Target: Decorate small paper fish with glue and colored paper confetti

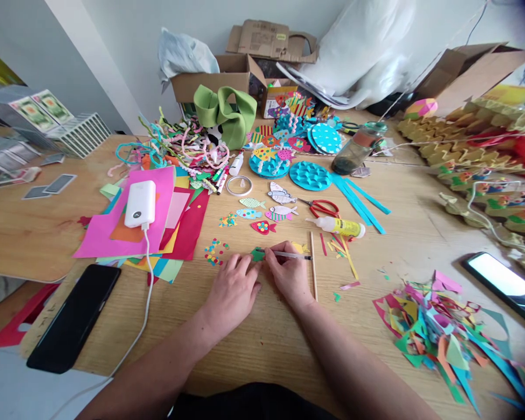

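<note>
My right hand (287, 275) pinches a slim grey pen (295, 255), whose tip rests at a small green paper piece (257, 254). My left hand (234, 289) lies on the table beside that piece, its fingers stretched out and fingertips close to the paper's edge. Just beyond are paper fish: a red one (263, 227), a blue dotted one (248, 214) and a pink-and-green striped one (280, 213). Coloured paper dots (216, 252) lie off my left fingertips. A thin wooden stick (313, 265) lies right of my right hand.
Red-handled scissors (324, 207) and a glue bottle (339, 227) lie ahead on the right. Paper scraps (446, 332) pile up at the right, near a lit phone (507, 286). At left are coloured sheets (100, 233), a white power bank (140, 203) with its cable, and a black phone (74, 318).
</note>
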Action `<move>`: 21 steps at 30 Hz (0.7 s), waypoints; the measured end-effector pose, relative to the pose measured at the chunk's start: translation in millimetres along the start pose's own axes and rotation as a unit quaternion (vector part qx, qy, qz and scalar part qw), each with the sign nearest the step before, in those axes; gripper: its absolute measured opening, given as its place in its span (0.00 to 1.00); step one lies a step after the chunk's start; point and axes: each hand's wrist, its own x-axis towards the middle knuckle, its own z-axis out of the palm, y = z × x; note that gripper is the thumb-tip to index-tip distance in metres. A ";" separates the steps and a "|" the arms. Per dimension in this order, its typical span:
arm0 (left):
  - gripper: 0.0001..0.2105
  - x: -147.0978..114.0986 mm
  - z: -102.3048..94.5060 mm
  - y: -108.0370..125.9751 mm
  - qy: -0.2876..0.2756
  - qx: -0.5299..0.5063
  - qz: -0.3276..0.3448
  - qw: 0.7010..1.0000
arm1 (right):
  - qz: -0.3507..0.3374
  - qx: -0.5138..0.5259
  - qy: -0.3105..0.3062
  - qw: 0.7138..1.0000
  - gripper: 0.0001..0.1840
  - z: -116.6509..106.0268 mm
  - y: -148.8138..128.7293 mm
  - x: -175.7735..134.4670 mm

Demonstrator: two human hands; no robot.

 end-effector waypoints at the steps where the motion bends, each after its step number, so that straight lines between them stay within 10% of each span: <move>1: 0.16 -0.1 0.0 0.1 0.001 0.001 0.001 1.000 | -0.001 -0.002 0.000 1.000 0.13 0.0 -0.1 0.1; 21: 0.16 0.2 -0.6 1.1 0.005 0.008 -0.002 1.000 | -0.002 0.000 -0.007 1.000 0.13 1.0 2.6 0.2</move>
